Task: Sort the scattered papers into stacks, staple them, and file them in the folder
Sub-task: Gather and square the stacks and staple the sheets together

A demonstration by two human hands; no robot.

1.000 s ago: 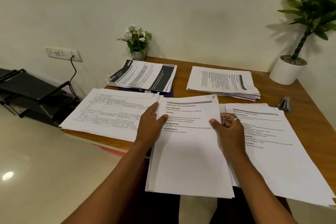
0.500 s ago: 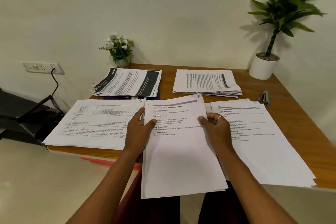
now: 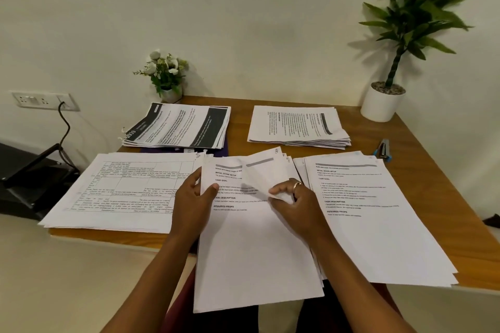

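The left fingers (image 3: 207, 189) pinch the bundle (image 3: 251, 251) and the right fingers (image 3: 281, 190) hold its top sheet (image 3: 261, 171) curled back; overhanging the counter (image 3: 446, 197), pages could slip

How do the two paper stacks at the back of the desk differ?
The back left stack has dark bands across its top page and lies on something purple; the back right stack shows plain black text and lies directly on the wooden table. Both lie flat, printed side up.

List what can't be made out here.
Purple folder: head view, mostly under dark-banded stack; open or closed unclear.
Lower pages of held stack: head view, covered by top sheet.
Print on left stack: head view, too small.
Dark object: head view, cut off at right edge.
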